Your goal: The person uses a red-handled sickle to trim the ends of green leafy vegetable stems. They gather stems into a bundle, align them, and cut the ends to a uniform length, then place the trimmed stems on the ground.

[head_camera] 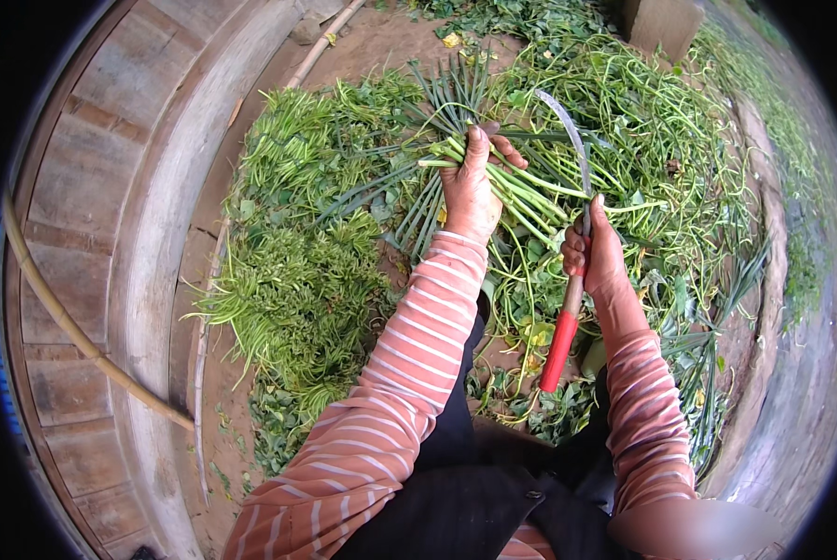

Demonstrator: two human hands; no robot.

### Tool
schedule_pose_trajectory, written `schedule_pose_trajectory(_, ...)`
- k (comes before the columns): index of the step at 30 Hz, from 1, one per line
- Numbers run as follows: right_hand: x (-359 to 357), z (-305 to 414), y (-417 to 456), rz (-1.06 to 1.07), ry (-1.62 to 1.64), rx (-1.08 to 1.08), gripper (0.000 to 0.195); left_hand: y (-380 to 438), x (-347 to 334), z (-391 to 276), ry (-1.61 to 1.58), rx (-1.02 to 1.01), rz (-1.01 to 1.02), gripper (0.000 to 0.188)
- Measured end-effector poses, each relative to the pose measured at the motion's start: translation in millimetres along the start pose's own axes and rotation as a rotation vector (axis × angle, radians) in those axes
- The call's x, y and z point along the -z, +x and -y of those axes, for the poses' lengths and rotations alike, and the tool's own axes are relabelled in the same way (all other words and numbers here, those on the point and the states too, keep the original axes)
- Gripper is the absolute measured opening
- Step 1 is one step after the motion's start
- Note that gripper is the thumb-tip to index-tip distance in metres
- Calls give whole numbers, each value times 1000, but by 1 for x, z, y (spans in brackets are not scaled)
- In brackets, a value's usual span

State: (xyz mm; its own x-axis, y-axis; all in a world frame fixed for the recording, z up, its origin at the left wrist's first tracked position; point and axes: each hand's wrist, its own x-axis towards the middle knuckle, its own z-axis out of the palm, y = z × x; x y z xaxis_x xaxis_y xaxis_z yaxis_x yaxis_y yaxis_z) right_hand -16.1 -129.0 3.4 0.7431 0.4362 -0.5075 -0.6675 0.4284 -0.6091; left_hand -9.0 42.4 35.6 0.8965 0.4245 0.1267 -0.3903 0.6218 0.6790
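My left hand (476, 183) grips a bunch of green stems (527, 194), whose ends poke out on both sides of the fist. In my right hand (598, 248) is a sickle with a curved metal blade (571, 126) and a wooden handle partly wrapped in red (560, 350). The blade points up and away from me, just right of the bunch. One stem crosses close to the base of the blade; whether they touch I cannot tell. Long dark green leaf strips (418, 217) fan out beneath my left hand.
Bundled greens (299, 287) are heaped on the left. Loose leafy vines (670, 140) cover the ground to the right, with more leaf strips (698, 378) there. A bamboo pole (82, 336) leans at a wooden panelled wall (72, 280). A stone block (662, 28) stands at the far right.
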Motion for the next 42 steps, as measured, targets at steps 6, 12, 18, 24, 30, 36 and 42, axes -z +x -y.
schedule_pose_trajectory(6,3,6,1,-120,-17,41,47,-7,-9,6,64,45,108,32)
schedule_pose_trajectory(12,1,9,-6,-140,-65,88,48,-7,-9,8,-14,94,184,33)
schedule_pose_trajectory(18,2,11,-10,-158,-123,70,49,-7,-15,10,-125,163,116,39)
schedule_pose_trajectory(24,8,7,-10,-38,17,23,45,2,-2,7,-240,189,10,39)
schedule_pose_trajectory(30,13,7,-12,44,89,-23,44,2,-4,10,-274,236,10,38)
schedule_pose_trajectory(36,16,9,-15,55,65,-48,49,3,2,13,-293,286,-1,37)
schedule_pose_trajectory(42,6,9,-25,189,195,-74,52,11,18,18,-432,407,-158,36)
